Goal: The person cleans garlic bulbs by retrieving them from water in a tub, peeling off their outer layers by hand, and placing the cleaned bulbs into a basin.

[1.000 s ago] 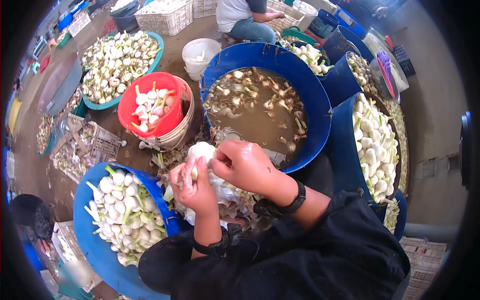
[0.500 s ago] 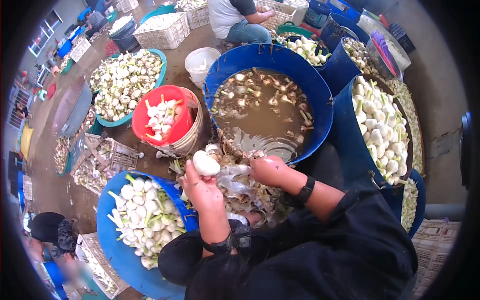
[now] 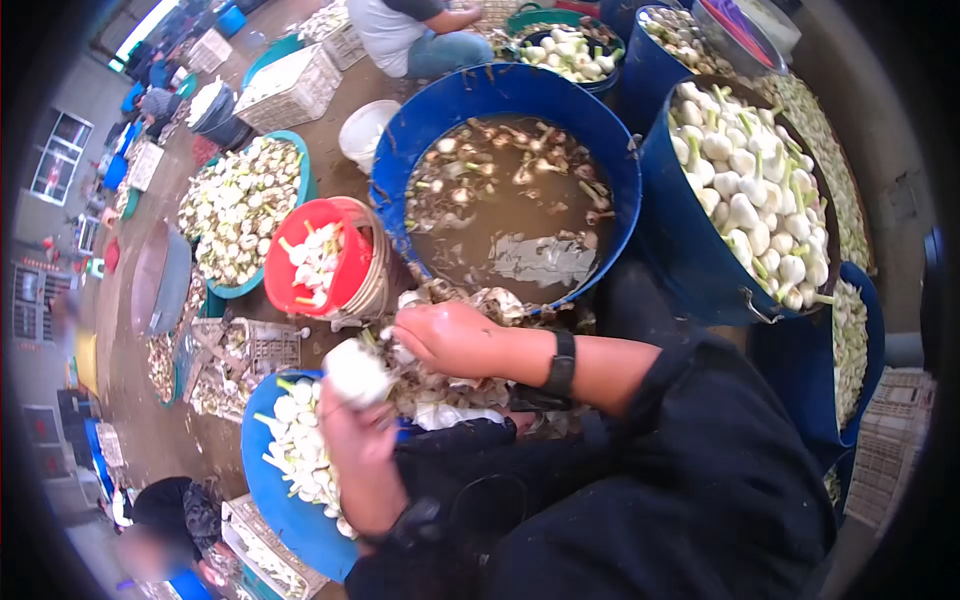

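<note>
A white peeled garlic bulb [image 3: 357, 374] is in my left hand [image 3: 362, 450], which is blurred and stands over the edge of a blue tub of white bulbs [image 3: 300, 440]. My right hand [image 3: 445, 338] is closed just to the right of the bulb, above a heap of peeled skins [image 3: 450, 395]; whatever its fingers hold is hidden. Beyond the hands stands a large blue tub [image 3: 622, 175] of brown water with garlic bulbs floating in it. A red bucket [image 3: 285, 285] holding garlic bulbs rests on a white bucket [image 3: 375, 270].
At the right is a blue barrel [image 3: 665, 230] full of white bulbs. A green basin [image 3: 305, 170] of garlic and a white bucket [image 3: 365, 130] stand at the back left. One person [image 3: 410, 40] sits beyond the water tub, another [image 3: 170, 515] is at the lower left.
My left hand has moved left and down with the bulb, towards the blue tub. My right hand has moved left, nearer the bulb. The view has turned.
</note>
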Action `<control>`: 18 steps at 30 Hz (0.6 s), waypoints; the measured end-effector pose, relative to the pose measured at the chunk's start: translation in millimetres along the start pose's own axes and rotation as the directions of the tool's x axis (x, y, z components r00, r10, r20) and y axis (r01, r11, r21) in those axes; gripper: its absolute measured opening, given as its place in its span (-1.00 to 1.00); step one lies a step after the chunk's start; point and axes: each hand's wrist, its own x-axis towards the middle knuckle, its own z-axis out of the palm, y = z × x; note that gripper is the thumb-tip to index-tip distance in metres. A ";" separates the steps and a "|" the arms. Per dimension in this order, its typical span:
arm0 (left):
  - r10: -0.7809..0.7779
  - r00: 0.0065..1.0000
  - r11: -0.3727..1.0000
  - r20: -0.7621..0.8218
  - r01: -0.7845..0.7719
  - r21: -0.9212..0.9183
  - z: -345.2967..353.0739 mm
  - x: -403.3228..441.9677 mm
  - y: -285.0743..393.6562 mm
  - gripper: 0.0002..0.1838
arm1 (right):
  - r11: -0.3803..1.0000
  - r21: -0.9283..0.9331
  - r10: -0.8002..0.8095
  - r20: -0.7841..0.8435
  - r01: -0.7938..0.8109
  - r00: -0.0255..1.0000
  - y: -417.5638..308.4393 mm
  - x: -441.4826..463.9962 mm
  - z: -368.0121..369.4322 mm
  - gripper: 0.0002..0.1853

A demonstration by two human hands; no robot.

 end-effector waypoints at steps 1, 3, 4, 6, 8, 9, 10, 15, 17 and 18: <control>0.142 0.974 0.989 -0.178 -0.133 0.062 9.5 -17.0 16.4 -0.70 | 0.997 -0.040 0.069 0.019 -0.068 0.997 12.5 1.4 1.3 -0.81; 0.392 0.908 0.904 -0.150 -0.349 0.248 -43.6 -24.2 69.4 -0.71 | 0.953 -0.189 0.270 0.181 -0.236 0.946 42.3 2.5 -8.3 -0.85; 0.558 0.824 0.784 -0.097 -0.486 0.385 -79.1 -22.0 93.7 -0.77 | 0.944 -0.221 0.290 0.192 -0.246 0.938 62.3 2.0 -16.2 -0.87; 0.699 0.709 0.511 -0.092 -0.405 0.758 -95.3 -44.2 114.0 -0.78 | 0.910 -0.312 0.345 0.196 -0.275 0.918 100.4 1.9 -43.7 -0.85; 0.559 0.822 0.386 -0.110 -0.141 0.912 -185.5 -31.0 125.3 -0.82 | 0.800 -0.499 0.488 0.221 -0.331 0.845 154.0 13.4 -69.0 -0.82; 0.564 0.801 0.293 -0.201 0.033 0.955 -208.6 -21.4 112.5 -0.81 | 0.703 -0.623 0.589 0.239 -0.343 0.772 195.4 19.4 -72.8 -0.81; 0.593 0.786 0.260 -0.173 0.016 0.965 -224.7 -10.0 90.1 -0.75 | 0.662 -0.694 0.600 0.264 -0.283 0.755 233.3 19.8 -78.7 -0.80; 0.569 0.794 0.593 -0.216 -0.213 0.776 -162.9 51.6 -2.5 -0.74 | 0.488 -0.810 0.842 0.339 -0.325 0.420 397.9 -32.6 -84.3 -0.74; 0.539 0.834 0.637 -0.118 -0.311 0.706 -113.9 79.8 -24.6 -0.75 | 0.524 -0.848 0.836 0.495 -0.080 0.236 424.4 -66.3 -78.0 -0.64; 0.504 0.859 0.694 -0.085 -0.344 0.633 -102.7 95.5 -34.8 -0.74 | 0.530 -0.846 0.835 0.532 0.053 0.144 445.4 -89.0 -62.0 -0.56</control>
